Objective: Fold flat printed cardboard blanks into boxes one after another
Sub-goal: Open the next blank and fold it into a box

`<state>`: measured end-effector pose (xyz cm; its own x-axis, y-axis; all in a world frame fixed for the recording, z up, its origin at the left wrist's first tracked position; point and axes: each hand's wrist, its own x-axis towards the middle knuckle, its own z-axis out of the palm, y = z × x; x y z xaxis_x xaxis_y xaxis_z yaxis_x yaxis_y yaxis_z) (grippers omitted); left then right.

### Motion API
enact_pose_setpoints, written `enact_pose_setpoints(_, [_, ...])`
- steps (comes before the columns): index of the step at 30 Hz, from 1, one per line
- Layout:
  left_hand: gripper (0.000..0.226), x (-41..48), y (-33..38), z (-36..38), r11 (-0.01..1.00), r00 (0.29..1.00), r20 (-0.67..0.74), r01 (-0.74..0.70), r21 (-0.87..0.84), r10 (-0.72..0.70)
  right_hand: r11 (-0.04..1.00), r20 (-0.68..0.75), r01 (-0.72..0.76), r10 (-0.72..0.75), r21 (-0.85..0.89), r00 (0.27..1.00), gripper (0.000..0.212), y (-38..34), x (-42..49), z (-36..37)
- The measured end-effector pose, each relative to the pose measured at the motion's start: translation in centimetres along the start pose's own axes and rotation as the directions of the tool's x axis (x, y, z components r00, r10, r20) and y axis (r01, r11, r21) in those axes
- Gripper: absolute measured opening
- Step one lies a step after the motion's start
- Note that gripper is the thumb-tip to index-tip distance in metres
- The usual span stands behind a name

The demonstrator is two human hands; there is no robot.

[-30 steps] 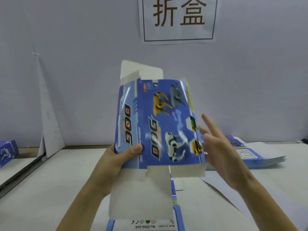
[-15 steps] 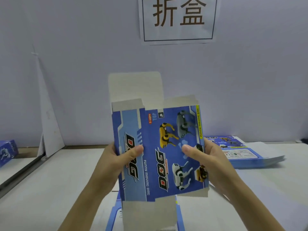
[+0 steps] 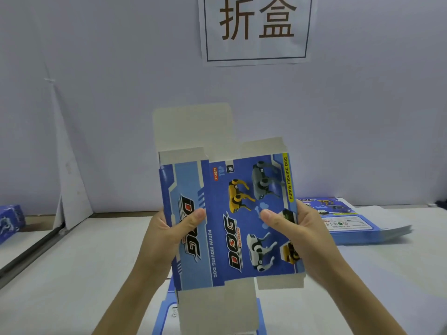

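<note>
"Left hand (image 3: 169,228) is clamped on the left edge of the box (image 3: 232,213), thumb across the printed front, fingers behind."

"And your other one?"

"Right hand (image 3: 302,235) pinches the right edge the same way, thumb lying on the blue front among the toy dogs."

"Where is the box?"

"I hold it upright in the air above the table (image 3: 72,274), facing me. Plain grey flaps stand out at the top and hang at the bottom, none tucked in."

"Anything else about?"

"A stack (image 3: 362,228) of flat ones lies on the table to my right, a loose blank (image 3: 167,310) lies below my wrists, and a sign (image 3: 256,27) hangs on the wall."
</note>
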<state>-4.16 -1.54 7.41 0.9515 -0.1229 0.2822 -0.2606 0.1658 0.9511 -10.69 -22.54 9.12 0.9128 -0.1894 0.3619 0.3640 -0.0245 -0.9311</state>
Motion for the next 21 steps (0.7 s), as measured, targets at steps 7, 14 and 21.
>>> enact_pose_setpoints(7, [0.065, -0.5, 0.8, 1.2, 0.994, 0.993, 0.051, -0.109, 0.030, 0.108, 0.994, 0.028, 0.110, -0.111, 0.020, 0.993, 0.023, -0.4, -0.3, 0.4])
enact_pose_setpoints(14, [0.089, -1.2, 1.8, 0.2, 0.934, 0.941, 0.215, -0.303, 0.187, 0.262, 0.986, 0.314, 0.027, -0.077, 0.163, 0.946, 0.061, -0.7, 0.0, 0.0])
enact_pose_setpoints(21, [0.088, -2.0, 2.7, 0.2, 0.777, 0.826, 0.441, -0.520, 0.355, 0.352, 0.868, 0.390, -0.237, 0.055, 0.436, 0.919, 0.059, -0.7, 0.7, -1.5])
